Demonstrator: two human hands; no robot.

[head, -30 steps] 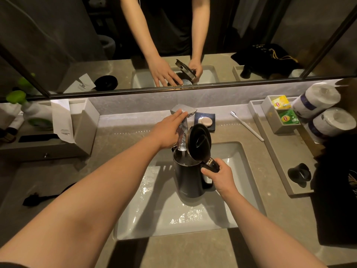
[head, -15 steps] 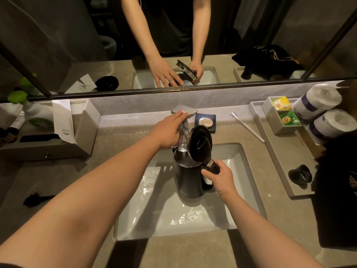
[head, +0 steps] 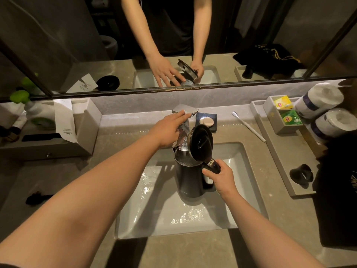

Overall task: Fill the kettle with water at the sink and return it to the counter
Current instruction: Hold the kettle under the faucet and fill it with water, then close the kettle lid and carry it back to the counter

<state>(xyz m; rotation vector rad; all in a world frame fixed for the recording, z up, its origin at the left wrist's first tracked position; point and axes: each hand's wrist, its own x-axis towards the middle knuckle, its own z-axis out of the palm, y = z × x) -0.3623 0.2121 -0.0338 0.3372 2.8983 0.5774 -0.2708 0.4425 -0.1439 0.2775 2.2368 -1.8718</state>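
A dark kettle [head: 189, 180] stands in the white sink [head: 241, 200] under the chrome tap [head: 184, 132], its lid [head: 201, 142] hinged open and upright. A thin stream of water runs from the spout into the kettle, and water shows close to the rim. My right hand [head: 220, 176] grips the kettle's handle on its right side. My left hand [head: 168, 130] rests on the tap's lever, fingers stretched over it.
A soap dish [head: 206, 121] and a toothbrush [head: 249, 126] lie behind the sink. At the right a grey tray [head: 280, 163] holds tea bags [head: 283, 102], paper rolls [head: 318, 101] and a black cup [head: 301, 174]. A tissue box [head: 83, 122] stands at the left. A mirror runs above the counter.
The water level in the kettle has risen towards the rim. Both hands stay where they were, on the tap lever and on the handle.
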